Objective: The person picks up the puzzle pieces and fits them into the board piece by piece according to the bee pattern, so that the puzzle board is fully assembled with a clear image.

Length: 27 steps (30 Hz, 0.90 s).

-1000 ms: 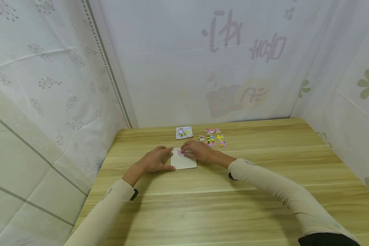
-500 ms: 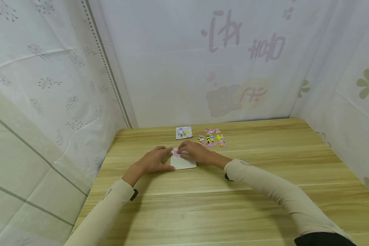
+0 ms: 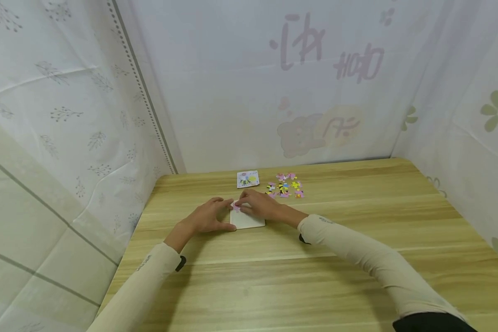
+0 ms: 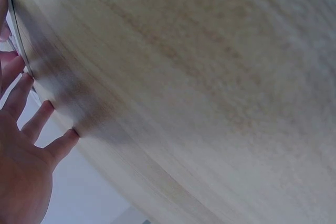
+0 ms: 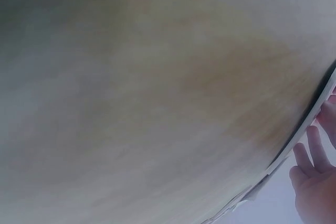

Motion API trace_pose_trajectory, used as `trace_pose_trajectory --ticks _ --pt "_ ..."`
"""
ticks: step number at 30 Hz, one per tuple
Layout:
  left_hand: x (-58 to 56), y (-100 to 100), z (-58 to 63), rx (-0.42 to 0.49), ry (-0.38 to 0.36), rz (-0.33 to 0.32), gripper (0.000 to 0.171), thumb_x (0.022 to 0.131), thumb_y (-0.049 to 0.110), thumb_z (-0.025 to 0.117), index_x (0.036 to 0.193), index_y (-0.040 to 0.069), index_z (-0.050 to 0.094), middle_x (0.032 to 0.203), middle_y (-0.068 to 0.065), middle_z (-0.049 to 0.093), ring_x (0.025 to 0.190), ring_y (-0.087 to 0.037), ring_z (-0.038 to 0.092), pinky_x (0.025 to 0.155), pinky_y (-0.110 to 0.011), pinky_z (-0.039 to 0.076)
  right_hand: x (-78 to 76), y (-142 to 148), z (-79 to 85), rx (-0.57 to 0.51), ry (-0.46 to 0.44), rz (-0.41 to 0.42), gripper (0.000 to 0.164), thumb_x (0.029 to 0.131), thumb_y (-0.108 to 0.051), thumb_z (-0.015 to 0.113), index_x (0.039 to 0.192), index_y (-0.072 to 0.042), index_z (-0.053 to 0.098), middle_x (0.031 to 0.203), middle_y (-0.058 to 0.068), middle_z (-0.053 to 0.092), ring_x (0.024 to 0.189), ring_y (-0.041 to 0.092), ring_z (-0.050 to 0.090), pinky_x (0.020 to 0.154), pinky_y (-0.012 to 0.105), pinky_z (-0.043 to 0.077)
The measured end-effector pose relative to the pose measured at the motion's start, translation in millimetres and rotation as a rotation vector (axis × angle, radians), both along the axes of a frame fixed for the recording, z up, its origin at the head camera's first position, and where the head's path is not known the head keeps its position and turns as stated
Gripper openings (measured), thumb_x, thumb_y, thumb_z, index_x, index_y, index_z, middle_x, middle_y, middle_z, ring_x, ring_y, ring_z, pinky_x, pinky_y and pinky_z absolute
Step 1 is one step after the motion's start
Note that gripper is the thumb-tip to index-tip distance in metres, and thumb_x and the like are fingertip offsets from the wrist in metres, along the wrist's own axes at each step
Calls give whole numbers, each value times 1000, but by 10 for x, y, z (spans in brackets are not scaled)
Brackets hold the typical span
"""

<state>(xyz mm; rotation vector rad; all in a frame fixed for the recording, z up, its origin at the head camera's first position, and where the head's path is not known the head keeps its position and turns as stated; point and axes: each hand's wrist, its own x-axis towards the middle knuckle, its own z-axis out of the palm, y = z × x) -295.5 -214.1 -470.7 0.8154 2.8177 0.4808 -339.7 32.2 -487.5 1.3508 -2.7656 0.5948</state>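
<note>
A white square puzzle board lies flat on the table, with a pink puzzle piece at its upper left corner. My right hand reaches over the board from the right and holds the piece at its bent fingertips. On the other side, my left hand rests against the board's left edge, thumb by the near corner and fingers by the far one. The left wrist view shows spread fingers with tips on the wood. Only part of the right hand appears in the right wrist view, beyond the board's edge.
Several loose puzzle pieces, pink, yellow and black, lie just behind and right of the right hand. A picture card with a bee sits behind the board. Printed white cloth hangs along the far edge of the wooden table.
My right hand has slid a little to the left over the board, and the pink puzzle piece has moved with it to the upper left corner. The left hand has stayed in place.
</note>
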Motion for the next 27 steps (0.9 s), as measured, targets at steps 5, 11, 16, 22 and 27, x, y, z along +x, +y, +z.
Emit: trace_pose_trajectory --ticks 5,11,16,22,27 --pt "3 -4 -5 -4 -7 2 99 83 71 74 160 17 42 155 -14 49 144 -37 43 107 -64 45 -4 0 -10 0 -18 -2 29 105 -23 64 131 -14 73 126 5 63 110 18 62 86 32 55" --pt "4 4 9 -3 2 -36 95 85 70 72 158 17 45 157 -14 47 146 -39 41 106 -65 45 -6 1 -6 2 -18 1 28 105 -22 64 131 -13 73 126 6 63 110 19 62 86 33 56" --pt "-7 32 44 -14 -4 -55 80 87 66 73 150 20 56 159 -6 46 148 -36 38 108 -65 43 -17 19 32 8 -28 3 29 105 -24 64 131 -12 72 127 6 63 113 19 62 91 34 56" --pt "-2 52 82 -37 7 -62 78 86 66 74 146 17 61 160 -7 46 148 -37 39 109 -65 42 -71 118 91 -7 -23 14 29 104 -22 66 130 -10 71 131 7 65 121 22 62 100 38 54" --pt "-11 51 72 -51 34 -78 80 86 67 74 145 15 62 160 -8 47 147 -37 40 111 -61 42 -138 280 153 -9 -22 11 29 104 -17 66 131 -6 70 132 10 66 121 25 63 100 40 54"
